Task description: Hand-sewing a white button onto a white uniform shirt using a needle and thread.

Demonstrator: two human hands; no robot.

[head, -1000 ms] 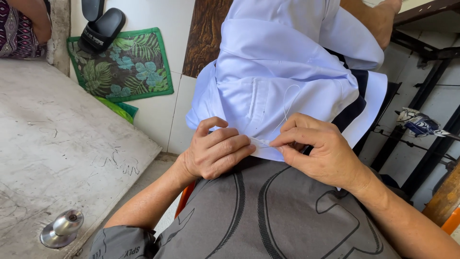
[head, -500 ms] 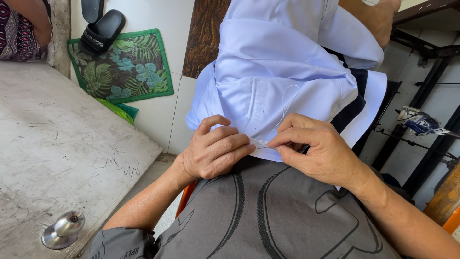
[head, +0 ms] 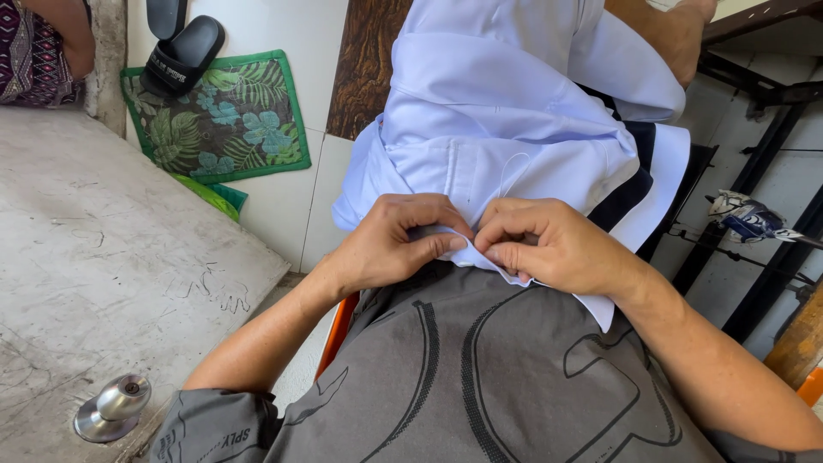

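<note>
fingers [head: 446, 244] of the left hand [head: 390, 244] and right hand [head: 549, 249] pinch together on the folded hem of a smooth pale-blue shirt [head: 506, 111], draped over the lap. beyond lie a leaf-print mat [head: 231, 120] and black slide sandals [head: 176, 43].

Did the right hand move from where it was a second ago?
Yes. The right hand slid left along the pale blue shirt hem, and its fingertips now meet the left hand.

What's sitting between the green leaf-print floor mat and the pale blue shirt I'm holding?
In the head view, bare white floor tile and a dark brown wooden panel separate the mat from the shirt.
</note>
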